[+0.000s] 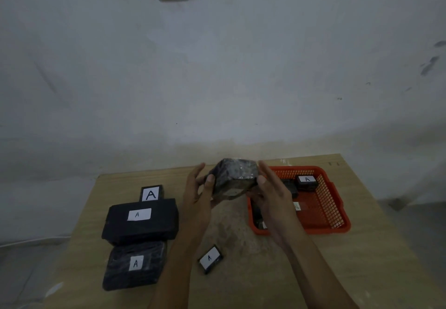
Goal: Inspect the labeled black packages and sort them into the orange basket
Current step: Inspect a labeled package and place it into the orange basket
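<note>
Nearest the front edge of the pale wooden worktop (313, 272), a small black packet with a white "A" label (210, 258) is seen lying flat and askew, between the two forearms. Off to the left, a chunky black wrapped package with a white "A" label (135, 264) is set close to the left edge, and right behind it, touching or overlapping, a larger flat black package with a white "A" label (141, 220) is laid. Behind that again, a small black box with a big "A" label (151, 193) is stood upright.

Up at the middle now: a black package wrapped in shiny film (233, 178) is held tilted in the air, clear of the worktop, between both hands. It is gripped by the left hand (196, 195) from the left side, thumb curled onto the near face, fingers reaching behind. It is clamped from the right by the right hand (271, 195), thumb on the near corner, fingers up along the far side. A pale patch shows on its underside; whether that is a label cannot be told.

Over towards the far right corner, an orange plastic mesh basket (333, 200) is placed, partly hidden by the right hand. Inside, a small black package labelled "A" (307, 182) is lying near the far wall, with further dark packets only partly made out beside it.
</note>
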